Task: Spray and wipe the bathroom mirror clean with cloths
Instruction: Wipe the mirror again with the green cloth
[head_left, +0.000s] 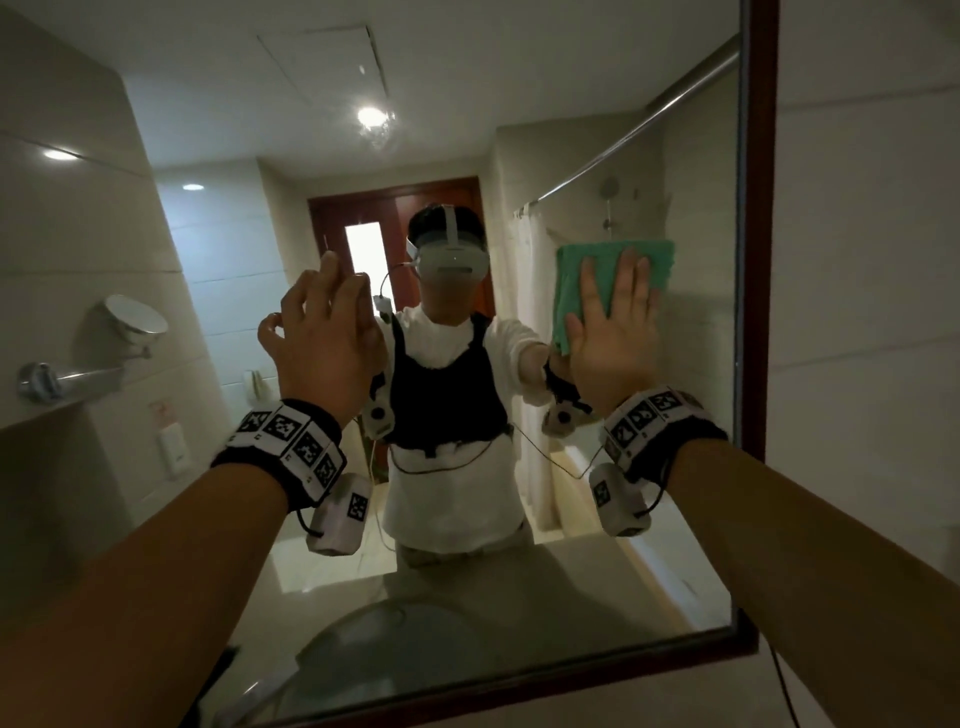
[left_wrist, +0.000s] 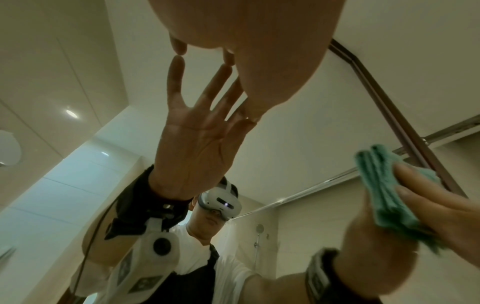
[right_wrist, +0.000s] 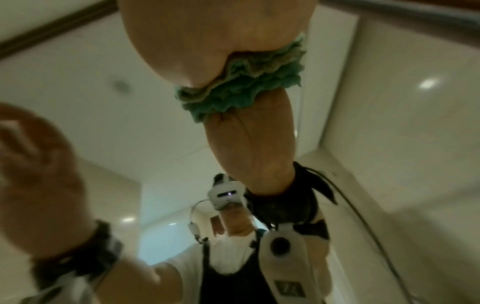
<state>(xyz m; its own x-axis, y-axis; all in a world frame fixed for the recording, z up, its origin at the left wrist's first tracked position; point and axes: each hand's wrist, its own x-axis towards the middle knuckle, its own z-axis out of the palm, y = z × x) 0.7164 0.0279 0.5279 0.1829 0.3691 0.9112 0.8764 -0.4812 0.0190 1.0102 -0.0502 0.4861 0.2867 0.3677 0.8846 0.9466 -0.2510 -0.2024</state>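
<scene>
Fingers (head_left: 631, 283) of the right hand (head_left: 613, 332) lie straight and together, flat on a folded green cloth (head_left: 613, 270), pressing it against the mirror (head_left: 597, 597). Most of the cloth shows above and to the left of those fingertips, and its lower corner sits beside the thumb. In the right wrist view the cloth's (right_wrist: 249, 82) bunched layers are squeezed between the heel of the palm and the glass, meeting their own reflection.

Left hand (head_left: 324, 338) holds nothing. Its fingers (head_left: 332, 275) are loosely spread and slightly bent, and in the left wrist view the fingertips (left_wrist: 179, 46) touch the glass, tip to tip with their reflection. The cloth is well apart from this hand, off to its right.

Just beyond the right hand's little finger runs the mirror's dark wooden frame (head_left: 761, 234). Both wrists wear black bands with printed marker tags (head_left: 291, 439). Left of the left hand's fingers, a round metal fixture (head_left: 135, 317) sits on the tiled wall.
</scene>
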